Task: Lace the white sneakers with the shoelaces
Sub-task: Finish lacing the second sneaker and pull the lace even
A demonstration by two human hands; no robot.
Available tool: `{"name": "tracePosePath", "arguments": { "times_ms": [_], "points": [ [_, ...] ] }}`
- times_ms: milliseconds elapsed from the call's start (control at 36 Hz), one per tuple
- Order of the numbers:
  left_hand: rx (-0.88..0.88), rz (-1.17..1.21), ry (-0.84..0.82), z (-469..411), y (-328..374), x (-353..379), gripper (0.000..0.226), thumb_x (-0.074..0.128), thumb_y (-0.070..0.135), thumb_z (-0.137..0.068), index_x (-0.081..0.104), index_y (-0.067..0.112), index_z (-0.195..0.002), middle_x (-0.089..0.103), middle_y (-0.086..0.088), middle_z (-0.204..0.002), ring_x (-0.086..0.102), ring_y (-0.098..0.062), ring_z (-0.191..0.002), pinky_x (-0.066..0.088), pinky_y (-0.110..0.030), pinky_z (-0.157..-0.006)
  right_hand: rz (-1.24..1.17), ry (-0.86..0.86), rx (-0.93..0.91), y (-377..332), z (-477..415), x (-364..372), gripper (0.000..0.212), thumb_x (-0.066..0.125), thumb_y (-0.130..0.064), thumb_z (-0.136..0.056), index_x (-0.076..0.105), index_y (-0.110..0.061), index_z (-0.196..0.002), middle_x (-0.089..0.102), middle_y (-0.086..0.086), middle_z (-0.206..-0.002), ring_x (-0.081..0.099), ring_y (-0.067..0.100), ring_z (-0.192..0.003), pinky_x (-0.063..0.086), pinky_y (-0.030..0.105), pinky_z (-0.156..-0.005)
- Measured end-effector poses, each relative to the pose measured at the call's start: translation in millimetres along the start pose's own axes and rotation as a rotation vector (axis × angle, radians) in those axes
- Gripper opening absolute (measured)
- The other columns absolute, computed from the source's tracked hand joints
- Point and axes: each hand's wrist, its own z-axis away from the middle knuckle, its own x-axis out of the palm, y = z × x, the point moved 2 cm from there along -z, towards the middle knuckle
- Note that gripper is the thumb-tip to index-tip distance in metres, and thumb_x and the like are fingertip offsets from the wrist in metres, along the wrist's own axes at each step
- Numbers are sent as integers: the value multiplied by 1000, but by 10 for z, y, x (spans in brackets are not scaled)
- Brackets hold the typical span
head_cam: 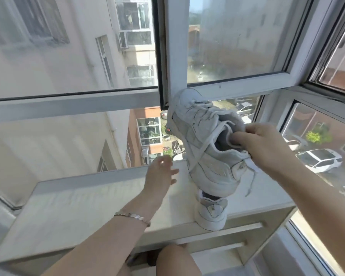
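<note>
My right hand (pixel 267 145) grips a white sneaker (pixel 203 144) by its tongue and collar and holds it in the air, toe pointing up toward the window frame. Its white shoelace (pixel 251 176) hangs loose from the hand and trails across the side of the shoe. A second white sneaker (pixel 211 213) stands on the white cabinet top (pixel 88 200) directly below, heel toward me, partly hidden by the lifted shoe. My left hand (pixel 161 172) hovers over the cabinet top to the left of the shoes, fingers relaxed, holding nothing.
The cabinet stands against a white-framed window (pixel 175 56) whose sash is swung open. Drawer fronts with slot handles (pixel 227 232) face me below the cabinet top. My knees (pixel 171 259) show at the bottom. Buildings and parked cars lie far below outside.
</note>
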Motion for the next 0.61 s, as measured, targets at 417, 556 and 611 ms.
{"name": "tracePosePath", "arguments": {
  "times_ms": [417, 556, 611],
  "points": [
    [117, -621, -56, 335, 90, -1195, 39, 64, 27, -87, 52, 28, -124, 50, 21, -98, 53, 4, -85, 40, -10, -65, 387, -340, 45, 230, 209, 1914, 23, 48, -25, -87, 51, -13, -68, 50, -1, -61, 44, 13, -52, 26, 26, -45],
    [138, -672, -50, 233, -141, -1121, 26, 66, 21, -84, 56, 31, -107, 54, 11, -97, 55, 1, -79, 42, -10, -65, 606, -363, -21, 411, 321, 1920, 22, 45, -27, -90, 38, -23, -69, 44, -7, -65, 38, 5, -56, 21, 21, -46],
    [155, -664, -61, 203, -211, -1083, 26, 66, 18, -82, 53, 33, -100, 52, 11, -98, 54, 0, -78, 41, -10, -64, 600, -428, 1, 518, 295, 1898, 13, 47, -27, -88, 48, -20, -77, 52, -5, -69, 48, 10, -63, 33, 22, -51]
  ]
}}
